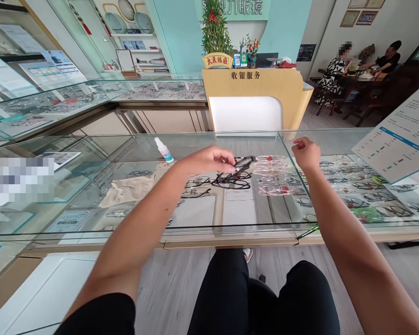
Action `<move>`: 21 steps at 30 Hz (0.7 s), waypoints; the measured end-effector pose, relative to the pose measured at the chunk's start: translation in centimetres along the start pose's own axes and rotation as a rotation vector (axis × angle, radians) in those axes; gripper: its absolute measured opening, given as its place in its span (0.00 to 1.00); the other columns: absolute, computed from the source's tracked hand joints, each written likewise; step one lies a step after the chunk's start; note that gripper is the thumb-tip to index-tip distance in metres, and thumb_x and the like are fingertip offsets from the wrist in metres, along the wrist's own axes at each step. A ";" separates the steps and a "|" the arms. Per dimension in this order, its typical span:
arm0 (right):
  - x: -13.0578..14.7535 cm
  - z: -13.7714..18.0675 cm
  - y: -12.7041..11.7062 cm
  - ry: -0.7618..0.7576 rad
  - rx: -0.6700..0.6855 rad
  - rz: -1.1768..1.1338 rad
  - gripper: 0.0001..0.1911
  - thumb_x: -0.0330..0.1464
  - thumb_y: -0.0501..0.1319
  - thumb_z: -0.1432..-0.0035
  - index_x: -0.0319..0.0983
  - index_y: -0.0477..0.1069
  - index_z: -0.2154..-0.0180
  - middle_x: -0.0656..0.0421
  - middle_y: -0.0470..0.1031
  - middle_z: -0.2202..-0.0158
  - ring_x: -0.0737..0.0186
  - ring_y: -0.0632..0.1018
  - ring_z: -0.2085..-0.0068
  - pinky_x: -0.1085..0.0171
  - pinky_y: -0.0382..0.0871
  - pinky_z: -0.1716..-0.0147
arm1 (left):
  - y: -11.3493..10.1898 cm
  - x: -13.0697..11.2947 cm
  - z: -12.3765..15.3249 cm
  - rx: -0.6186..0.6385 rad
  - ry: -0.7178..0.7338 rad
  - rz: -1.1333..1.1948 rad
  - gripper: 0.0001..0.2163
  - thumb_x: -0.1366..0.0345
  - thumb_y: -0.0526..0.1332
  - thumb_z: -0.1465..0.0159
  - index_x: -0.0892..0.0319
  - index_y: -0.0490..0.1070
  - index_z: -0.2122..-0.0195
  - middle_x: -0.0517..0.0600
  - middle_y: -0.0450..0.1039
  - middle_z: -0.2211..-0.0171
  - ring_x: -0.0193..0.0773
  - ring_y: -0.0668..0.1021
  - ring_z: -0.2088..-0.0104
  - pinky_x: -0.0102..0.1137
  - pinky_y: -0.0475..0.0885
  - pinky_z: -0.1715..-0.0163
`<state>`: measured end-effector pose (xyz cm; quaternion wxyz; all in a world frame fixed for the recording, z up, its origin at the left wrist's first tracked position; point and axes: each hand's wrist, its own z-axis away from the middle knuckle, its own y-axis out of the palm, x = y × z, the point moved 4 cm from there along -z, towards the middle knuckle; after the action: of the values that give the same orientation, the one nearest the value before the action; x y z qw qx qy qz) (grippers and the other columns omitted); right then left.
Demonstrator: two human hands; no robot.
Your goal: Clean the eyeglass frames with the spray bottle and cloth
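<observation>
My left hand (214, 160) reaches over the glass counter, its fingers pinched on a pair of dark-framed eyeglasses (245, 164). The eyeglasses are tilted and slightly blurred. Just beneath them, more black eyeglasses (235, 184) are seen around the glass top; whether the held pair touches them I cannot tell. My right hand (306, 152) hovers above the counter to the right, fingers curled in, with nothing seen in them. Between the two hands, several clear and pinkish eyeglasses (272, 173) are lined up in a column.
A white spray bottle (164, 150) stands at the counter's far side, left of my arm. A beige cloth (127, 190) lies nearer. A tilted printed sign (400, 135) rises at right. Beyond are a cashier desk (293, 97) and two seated people (338, 74).
</observation>
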<state>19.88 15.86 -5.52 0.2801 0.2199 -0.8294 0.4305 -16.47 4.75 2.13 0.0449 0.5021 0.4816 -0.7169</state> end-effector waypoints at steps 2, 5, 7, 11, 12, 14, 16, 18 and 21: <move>-0.1 0.0 -0.1 -0.002 0.000 0.002 0.16 0.32 0.61 0.45 0.42 0.83 0.56 0.50 0.88 0.61 0.44 0.85 0.58 0.52 0.75 0.54 | -1.1 1.0 -0.9 -0.215 0.060 0.269 0.16 0.50 0.80 0.44 0.56 0.84 0.66 0.50 0.80 0.66 0.39 0.78 0.65 0.34 0.70 0.61; -0.1 0.0 -0.6 -0.007 -0.009 0.002 0.16 0.32 0.61 0.46 0.42 0.83 0.57 0.51 0.87 0.62 0.45 0.85 0.59 0.52 0.75 0.53 | -1.3 2.9 -1.9 -0.528 0.169 0.642 0.21 0.48 0.84 0.49 0.57 0.80 0.67 0.50 0.81 0.64 0.36 0.78 0.65 0.33 0.73 0.60; 0.8 0.3 -0.9 -0.034 -0.027 -0.023 0.16 0.32 0.61 0.46 0.41 0.83 0.57 0.52 0.87 0.64 0.47 0.84 0.60 0.53 0.75 0.53 | -0.4 3.7 -2.3 -0.614 0.187 0.759 0.24 0.47 0.85 0.50 0.57 0.78 0.67 0.49 0.81 0.63 0.35 0.79 0.64 0.32 0.75 0.60; 6.3 2.7 -1.4 -0.196 -0.036 -0.229 0.14 0.34 0.62 0.44 0.41 0.83 0.58 0.56 0.85 0.67 0.53 0.81 0.65 0.55 0.74 0.56 | 0.9 4.3 -2.3 -0.708 0.181 0.830 0.28 0.43 0.85 0.53 0.56 0.77 0.65 0.48 0.82 0.62 0.34 0.80 0.64 0.31 0.77 0.60; 8.4 3.6 -1.1 -0.241 0.009 -0.326 0.13 0.36 0.63 0.41 0.41 0.83 0.58 0.56 0.84 0.67 0.55 0.80 0.65 0.56 0.74 0.58 | 1.0 4.4 -2.2 -0.732 0.167 0.814 0.28 0.42 0.85 0.53 0.56 0.78 0.65 0.48 0.83 0.61 0.34 0.80 0.64 0.31 0.76 0.60; 12.9 5.5 -0.2 -0.356 0.188 -0.509 0.11 0.39 0.65 0.39 0.42 0.83 0.60 0.57 0.85 0.65 0.57 0.80 0.64 0.58 0.73 0.60 | 1.0 4.6 -1.9 -0.784 0.138 0.770 0.28 0.40 0.84 0.52 0.56 0.78 0.64 0.49 0.84 0.60 0.34 0.80 0.64 0.31 0.76 0.60; 16.5 7.2 0.9 -0.421 0.375 -0.633 0.11 0.42 0.66 0.36 0.42 0.82 0.62 0.58 0.83 0.66 0.59 0.78 0.64 0.59 0.72 0.61 | 0.9 4.8 -1.6 -0.828 0.125 0.738 0.28 0.40 0.83 0.52 0.56 0.79 0.63 0.49 0.85 0.60 0.35 0.80 0.63 0.32 0.76 0.57; 18.6 8.3 2.0 -0.421 0.468 -0.697 0.14 0.46 0.68 0.35 0.42 0.81 0.62 0.60 0.80 0.69 0.60 0.76 0.66 0.60 0.70 0.63 | 0.7 4.9 -1.4 -0.868 0.127 0.716 0.28 0.39 0.83 0.52 0.55 0.80 0.63 0.49 0.84 0.61 0.36 0.81 0.62 0.34 0.77 0.54; 19.1 9.1 2.9 -0.405 0.439 -0.703 0.13 0.45 0.69 0.36 0.43 0.80 0.64 0.61 0.78 0.71 0.61 0.74 0.67 0.59 0.69 0.63 | 0.8 5.0 -1.3 -0.915 0.123 0.663 0.28 0.38 0.81 0.50 0.55 0.81 0.62 0.49 0.85 0.61 0.40 0.82 0.59 0.36 0.78 0.52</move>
<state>1.40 7.47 0.95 0.1883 0.6217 -0.6317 0.4231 -17.60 7.40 -2.19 0.4524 0.5969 0.5613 -0.3522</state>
